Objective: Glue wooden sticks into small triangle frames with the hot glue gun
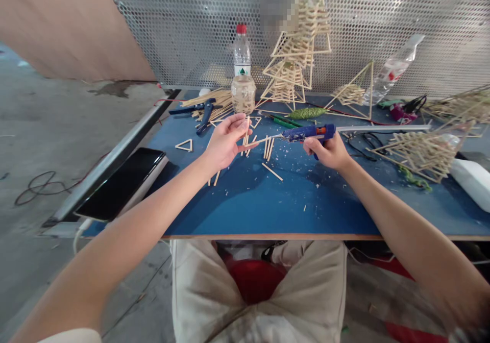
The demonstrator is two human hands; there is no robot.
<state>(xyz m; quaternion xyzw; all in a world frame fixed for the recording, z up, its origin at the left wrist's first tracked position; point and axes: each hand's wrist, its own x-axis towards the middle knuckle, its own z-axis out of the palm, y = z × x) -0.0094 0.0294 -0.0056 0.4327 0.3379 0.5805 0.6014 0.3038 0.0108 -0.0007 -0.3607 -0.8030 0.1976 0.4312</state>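
Observation:
My left hand (226, 141) is closed, pinching thin wooden sticks (258, 142) between thumb and fingers. One held stick points right, its end at the nozzle of a blue hot glue gun (302, 132). My right hand (328, 151) wraps round the glue gun's handle. Out of the gun's back runs a long whitish glue stick (383, 128). Below the hands, several short loose sticks (272, 172) lie on the blue tabletop (245, 210). A small wooden triangle (185, 145) rests left of my left hand.
Behind stand a red-capped bottle (242, 52), a jar (243, 94) and a tall stick structure (294, 52) against perforated metal. Blue-handled cutters (206, 114) lie beside long sticks. A phone (122, 182) is at the left edge, more stick frames (417, 154) and a white object (472, 182) at right.

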